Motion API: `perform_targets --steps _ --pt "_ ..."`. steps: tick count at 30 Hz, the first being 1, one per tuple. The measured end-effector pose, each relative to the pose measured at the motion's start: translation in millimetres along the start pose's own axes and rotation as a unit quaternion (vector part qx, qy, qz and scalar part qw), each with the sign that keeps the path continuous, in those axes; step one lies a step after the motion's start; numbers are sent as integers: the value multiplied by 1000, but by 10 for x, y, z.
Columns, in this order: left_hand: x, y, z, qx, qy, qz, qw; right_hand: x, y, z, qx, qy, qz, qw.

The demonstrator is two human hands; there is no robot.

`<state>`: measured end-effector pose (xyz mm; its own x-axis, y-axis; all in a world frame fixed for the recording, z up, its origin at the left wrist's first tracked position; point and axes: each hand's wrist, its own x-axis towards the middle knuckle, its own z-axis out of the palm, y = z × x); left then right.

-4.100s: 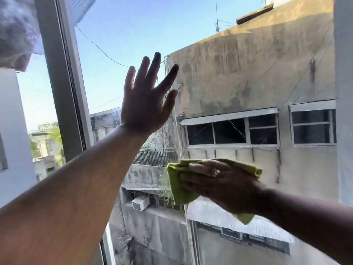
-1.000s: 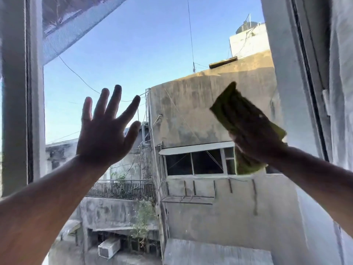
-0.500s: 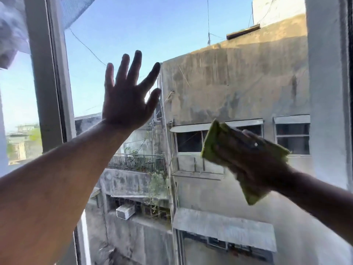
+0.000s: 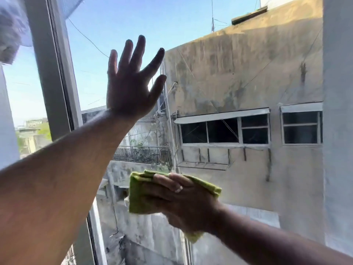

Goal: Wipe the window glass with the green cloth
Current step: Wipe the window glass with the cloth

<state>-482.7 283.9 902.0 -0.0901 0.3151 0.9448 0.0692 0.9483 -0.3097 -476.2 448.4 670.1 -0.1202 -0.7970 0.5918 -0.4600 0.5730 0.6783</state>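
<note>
The window glass (image 4: pixel 238 77) fills most of the view, with sky and a stained concrete building behind it. My left hand (image 4: pixel 129 83) is raised with fingers spread, palm flat toward the pane at upper left of centre. My right hand (image 4: pixel 179 203) presses a folded green cloth (image 4: pixel 137 196) against the lower middle of the glass, fingers laid flat over it. Part of the cloth sticks out to the left and below the hand; the rest is hidden under the palm.
A grey window frame upright (image 4: pixel 51 73) stands left of my left arm, with another pane beyond it. A pale wall or frame edge (image 4: pixel 338 131) borders the glass on the right. A mesh screen corner (image 4: pixel 74 6) shows at top left.
My right hand has swept the cloth down and to the left across the glass, from the upper right to the lower middle. My left hand has stayed spread against the pane.
</note>
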Motion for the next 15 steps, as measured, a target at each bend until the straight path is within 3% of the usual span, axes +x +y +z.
perform_targets --steps 2,4,7,8,9,10,12,14,15 --pt "2 7 14 1 5 2 1000 -295 588 -131 -22 59 126 990" --pt "8 10 38 0 13 1 1000 -554 1202 -342 -39 98 288 952" --pt "9 -12 61 12 28 3 1000 -319 1470 -527 -25 181 525 831" --pt "17 -11 61 13 28 5 1000 -123 1322 -489 -19 191 554 810" --pt "17 0 60 14 25 7 1000 54 1085 -413 -14 192 533 824" --pt "18 15 51 18 21 7 1000 186 809 -316 -5 182 461 869" --pt "14 25 32 22 7 7 1000 198 360 -164 17 131 232 964" --pt "24 34 -18 13 -7 0 1000 -138 492 -166 -6 69 62 996" --pt "38 62 -49 6 -12 -4 1000 -350 733 -224 -21 44 36 998"
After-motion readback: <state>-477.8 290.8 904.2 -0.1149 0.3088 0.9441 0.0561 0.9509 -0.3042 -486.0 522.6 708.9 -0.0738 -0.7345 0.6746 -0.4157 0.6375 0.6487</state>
